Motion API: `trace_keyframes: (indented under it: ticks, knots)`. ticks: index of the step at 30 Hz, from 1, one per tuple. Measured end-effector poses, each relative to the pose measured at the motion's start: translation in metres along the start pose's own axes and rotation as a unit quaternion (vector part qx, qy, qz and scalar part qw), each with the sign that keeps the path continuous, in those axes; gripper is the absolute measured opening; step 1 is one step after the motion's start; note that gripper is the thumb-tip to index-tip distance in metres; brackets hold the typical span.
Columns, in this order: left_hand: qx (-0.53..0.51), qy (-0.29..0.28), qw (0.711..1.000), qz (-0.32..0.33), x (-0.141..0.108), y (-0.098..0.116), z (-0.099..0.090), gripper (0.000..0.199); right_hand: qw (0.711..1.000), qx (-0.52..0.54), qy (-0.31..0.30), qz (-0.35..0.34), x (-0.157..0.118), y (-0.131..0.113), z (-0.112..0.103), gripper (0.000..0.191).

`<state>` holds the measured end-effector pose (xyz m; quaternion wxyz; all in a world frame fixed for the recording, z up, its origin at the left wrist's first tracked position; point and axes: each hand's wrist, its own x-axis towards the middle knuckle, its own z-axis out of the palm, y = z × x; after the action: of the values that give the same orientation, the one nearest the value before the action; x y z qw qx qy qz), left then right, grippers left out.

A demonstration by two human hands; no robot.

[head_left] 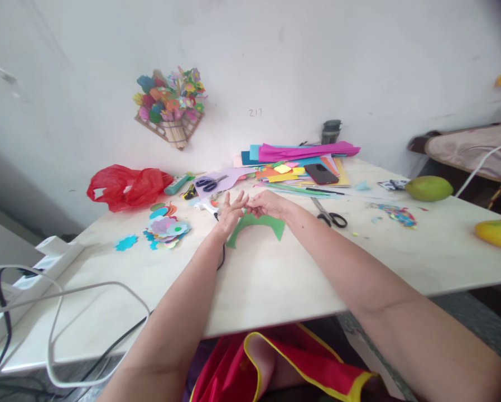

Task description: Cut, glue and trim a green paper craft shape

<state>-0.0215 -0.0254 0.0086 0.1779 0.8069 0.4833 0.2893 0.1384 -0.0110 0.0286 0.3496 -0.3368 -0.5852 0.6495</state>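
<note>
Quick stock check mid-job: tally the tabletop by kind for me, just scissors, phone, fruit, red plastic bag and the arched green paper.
Scissors: 2
Phone: 1
Fruit: 2
Red plastic bag: 1
Arched green paper: 1
Total: 7

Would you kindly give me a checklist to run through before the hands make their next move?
1. Left hand fingers spread: ok.
2. Right hand contents identifiable: cannot tell, too small to make out.
3. Green paper on the table: ok.
4. Scissors set down, outside both hands: ok.
5. White corded tool well away from the left hand: not ok, it lies close by.
6. White cord tidy: not ok, loosely looped.
</note>
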Motion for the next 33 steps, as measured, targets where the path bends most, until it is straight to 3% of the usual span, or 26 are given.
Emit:
trace_keyframes:
  ticks: [6, 12, 15, 17, 19, 22, 24, 26, 29, 33]
  knots:
    - [0.000, 0.070, 0.997, -0.023, 0.003, -0.013, 0.011, 0.061, 0.999, -0.019, 0.039, 0.007, -0.001, 0.000, 0.002, 0.014]
    - [0.012, 0.115, 0.993, 0.031, -0.001, -0.012, 0.019, 0.059, 0.997, -0.050, 0.065, 0.002, 0.000, 0.002, 0.003, 0.015]
    - [-0.016, 0.118, 0.993, 0.007, 0.001, -0.007, 0.017, 0.059, 0.997, -0.058, 0.045, 0.003, 0.001, 0.002, 0.002, 0.014]
    - [-0.094, 0.103, 0.990, -0.034, 0.001, -0.004, 0.013, 0.057, 0.998, -0.062, 0.015, 0.012, 0.001, 0.001, 0.001, 0.013]
    - [-0.232, 0.078, 0.968, -0.052, 0.000, -0.003, 0.009, 0.053, 0.998, -0.057, -0.022, 0.019, -0.001, -0.001, -0.002, 0.010]
    - [-0.467, 0.070, 0.880, -0.049, -0.004, -0.003, 0.004, 0.046, 0.998, -0.030, -0.057, 0.014, -0.003, -0.004, -0.009, 0.004]
    - [-0.561, 0.064, 0.823, -0.062, -0.006, -0.004, 0.002, 0.041, 0.998, -0.013, -0.062, 0.004, -0.003, -0.006, -0.014, 0.003]
    - [-0.611, 0.057, 0.786, -0.077, -0.007, -0.005, 0.001, 0.037, 0.999, -0.002, -0.054, -0.004, -0.003, -0.006, -0.018, 0.005]
    - [-0.636, 0.055, 0.765, -0.086, -0.007, -0.006, 0.000, 0.033, 1.000, 0.005, -0.026, -0.015, -0.003, -0.005, -0.021, 0.007]
    - [-0.630, 0.074, 0.768, -0.087, -0.007, -0.007, 0.003, 0.024, 1.000, 0.002, 0.008, -0.026, 0.000, -0.004, -0.020, 0.013]
